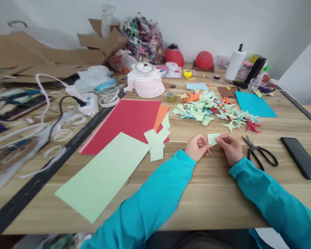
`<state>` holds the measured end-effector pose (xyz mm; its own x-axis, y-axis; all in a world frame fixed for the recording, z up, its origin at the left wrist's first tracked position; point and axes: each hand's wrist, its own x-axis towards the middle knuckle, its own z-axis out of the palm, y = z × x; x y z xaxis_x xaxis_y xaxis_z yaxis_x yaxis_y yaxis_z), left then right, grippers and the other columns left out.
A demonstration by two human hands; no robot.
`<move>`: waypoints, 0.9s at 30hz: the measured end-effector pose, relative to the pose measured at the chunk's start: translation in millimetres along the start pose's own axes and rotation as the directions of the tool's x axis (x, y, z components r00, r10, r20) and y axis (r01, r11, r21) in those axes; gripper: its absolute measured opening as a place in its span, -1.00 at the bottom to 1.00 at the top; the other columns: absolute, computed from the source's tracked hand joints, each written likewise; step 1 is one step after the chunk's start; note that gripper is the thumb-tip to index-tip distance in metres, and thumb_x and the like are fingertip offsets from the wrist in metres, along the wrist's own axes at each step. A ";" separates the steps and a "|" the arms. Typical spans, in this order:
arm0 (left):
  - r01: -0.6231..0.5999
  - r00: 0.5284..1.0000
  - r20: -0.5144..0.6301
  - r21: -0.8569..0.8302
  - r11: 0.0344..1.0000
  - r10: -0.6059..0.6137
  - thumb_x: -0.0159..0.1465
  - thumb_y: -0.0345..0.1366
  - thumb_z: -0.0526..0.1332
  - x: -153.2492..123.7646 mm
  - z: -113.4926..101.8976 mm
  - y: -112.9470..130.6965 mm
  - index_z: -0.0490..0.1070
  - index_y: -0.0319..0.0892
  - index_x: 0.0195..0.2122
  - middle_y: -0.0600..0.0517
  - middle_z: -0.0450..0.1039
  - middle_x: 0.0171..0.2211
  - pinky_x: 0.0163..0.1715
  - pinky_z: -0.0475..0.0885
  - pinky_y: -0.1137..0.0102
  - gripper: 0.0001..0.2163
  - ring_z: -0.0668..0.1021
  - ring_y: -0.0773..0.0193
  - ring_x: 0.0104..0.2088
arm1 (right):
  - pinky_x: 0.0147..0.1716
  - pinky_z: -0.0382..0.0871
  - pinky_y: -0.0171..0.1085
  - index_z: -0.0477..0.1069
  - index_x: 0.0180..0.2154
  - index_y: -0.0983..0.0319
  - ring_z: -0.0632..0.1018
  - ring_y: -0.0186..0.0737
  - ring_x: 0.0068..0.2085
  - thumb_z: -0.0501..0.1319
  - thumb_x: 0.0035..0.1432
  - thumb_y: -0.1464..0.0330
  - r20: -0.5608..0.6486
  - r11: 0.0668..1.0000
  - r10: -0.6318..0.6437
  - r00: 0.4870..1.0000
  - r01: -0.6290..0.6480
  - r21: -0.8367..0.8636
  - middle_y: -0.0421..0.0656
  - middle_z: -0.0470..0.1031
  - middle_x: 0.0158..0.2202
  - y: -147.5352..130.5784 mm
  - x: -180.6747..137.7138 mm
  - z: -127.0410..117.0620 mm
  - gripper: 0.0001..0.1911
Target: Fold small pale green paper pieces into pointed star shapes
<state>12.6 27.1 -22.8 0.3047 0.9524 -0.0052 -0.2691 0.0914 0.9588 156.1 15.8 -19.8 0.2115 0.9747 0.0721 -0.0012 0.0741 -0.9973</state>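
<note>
Between my two hands is a small piece of pale green paper [213, 138], partly folded. My left hand [197, 147] pinches its lower left side, and my right hand [230, 148] has thumb and finger closed on its right edge. Just right of my right hand lie black-handled scissors [259, 151] with their blades apart. Cut pale green paper squares [157, 143] rest to the left, beside a large pale green sheet [103, 176]. Beyond my hands spreads a heap of folded paper pieces [203, 105] in green, orange, blue and red.
A red sheet [126, 121] and an orange piece [161, 116] lie left of centre. At the right are a black phone [301, 157] and a blue sheet [256, 104]. Cables, a power strip [90, 104] and cardboard [54, 52] crowd the left. A white roll [235, 65] stands behind.
</note>
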 end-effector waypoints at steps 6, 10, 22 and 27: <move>0.010 1.000 0.001 0.007 1.000 -0.010 -0.05 -0.41 0.27 -1.1 1.3 1.1 0.15 -0.23 -0.54 0.16 0.32 -0.72 -0.73 0.33 0.54 -0.77 0.46 0.37 -0.70 | -0.64 0.18 -0.42 0.36 -0.53 0.27 0.34 -0.44 -0.65 0.33 -0.17 0.28 0.006 1.000 0.008 1.000 -0.008 0.010 -0.29 0.35 -0.69 1.0 -0.3 -0.1 -0.78; 0.008 1.000 0.011 -0.003 1.000 -0.008 -0.05 -0.38 0.28 -1.1 0.9 1.5 0.15 -0.23 -0.55 0.15 0.32 -0.72 -0.72 0.34 0.53 -0.76 0.46 0.37 -0.69 | -0.65 0.18 -0.41 0.35 -0.53 0.27 0.34 -0.44 -0.64 0.34 -0.19 0.27 -0.002 1.000 0.019 1.000 -0.019 0.022 -0.28 0.35 -0.68 1.5 -0.4 0.5 -0.76; 0.027 0.998 0.060 -0.013 1.000 -0.027 -0.05 -0.33 0.30 -0.6 -0.5 0.1 0.16 -0.23 -0.55 0.11 0.37 -0.73 -0.71 0.35 0.52 -0.75 0.46 0.36 -0.70 | -0.65 0.21 -0.42 0.31 -0.51 0.25 0.36 -0.44 -0.64 0.35 -0.20 0.28 -0.006 0.999 0.018 1.000 -0.018 0.047 -0.30 0.36 -0.67 3.3 1.6 -0.6 -0.74; 0.036 0.998 0.055 -0.019 0.999 -0.035 -0.07 -0.33 0.30 -0.6 -0.4 0.9 0.16 -0.23 -0.54 0.12 0.37 -0.71 -0.71 0.36 0.51 -0.74 0.47 0.36 -0.69 | -0.65 0.21 -0.41 0.31 -0.51 0.25 0.35 -0.43 -0.64 0.35 -0.22 0.27 -0.004 0.999 0.019 1.000 -0.018 0.044 -0.30 0.36 -0.67 1.7 1.9 -0.1 -0.73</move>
<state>11.7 26.8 -22.0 0.3637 0.9312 -0.0233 -0.2755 0.1315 0.9523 156.6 17.8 -21.5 0.2150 0.9751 0.0536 -0.0484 0.0654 -0.9967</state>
